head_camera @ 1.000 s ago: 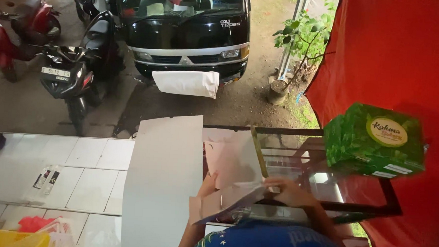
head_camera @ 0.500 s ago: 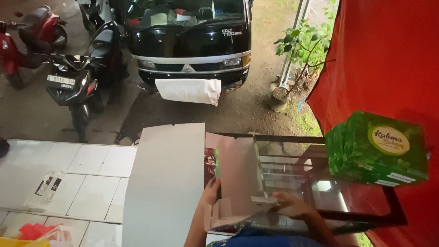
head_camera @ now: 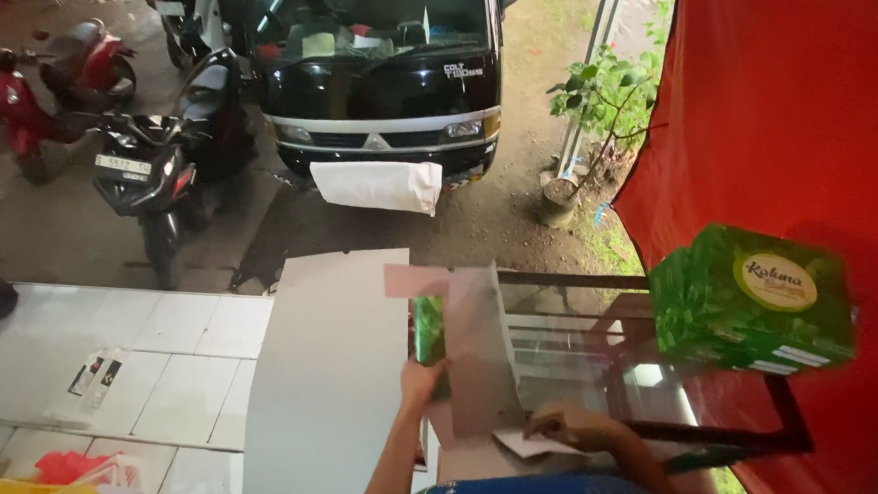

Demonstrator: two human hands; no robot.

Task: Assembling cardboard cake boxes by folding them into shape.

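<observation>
My left hand (head_camera: 422,381) grips the lower edge of a flat pinkish-grey cardboard sheet (head_camera: 474,349) with a green printed side (head_camera: 430,332) and holds it nearly upright. My right hand (head_camera: 575,425) rests with bent fingers on a white paper flap (head_camera: 529,444) on top of a glass display case (head_camera: 594,345). A tall pale grey board (head_camera: 327,371) stands just left of my left hand. A green printed box (head_camera: 752,299) sits at the right on the case.
A red cloth (head_camera: 796,115) hangs along the right side. A black truck (head_camera: 378,73) with a white sack on its front, two motorbikes (head_camera: 148,172) and a small potted plant (head_camera: 592,105) stand ahead. White floor tiles (head_camera: 103,360) lie at the left.
My left hand has tipped the cardboard sheet up from a low slant to nearly upright. My right hand has stayed on the case top. The view has shifted slightly.
</observation>
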